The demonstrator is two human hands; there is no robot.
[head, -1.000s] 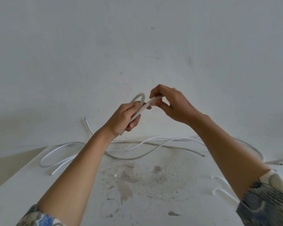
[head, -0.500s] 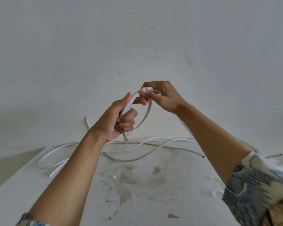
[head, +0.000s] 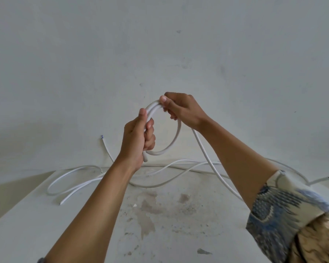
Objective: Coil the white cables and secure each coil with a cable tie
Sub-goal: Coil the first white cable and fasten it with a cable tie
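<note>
- Gripping one side of a white cable loop (head: 176, 136), the left hand (head: 137, 138) curls its fingers tight round two strands, raised above the table (head: 84, 234).
- The right hand (head: 182, 111) pinches the loop's top between thumb and fingers, also above the table.
- From that hand the cable's tail drops to the table.
- More white cables (head: 150, 186) sprawl loose along the table's far edge.

- 2 hands: left hand (head: 139, 137), right hand (head: 180, 111), both gripping the same thing.
- 1 coil (head: 176, 137) between them, two strands at the right thumb.
- Loose cables (head: 80, 184) on table (head: 46, 234) below hands: overlapping, count unclear.
- 3 cut ends (head: 102, 137): two left of left hand, one far right.
</note>
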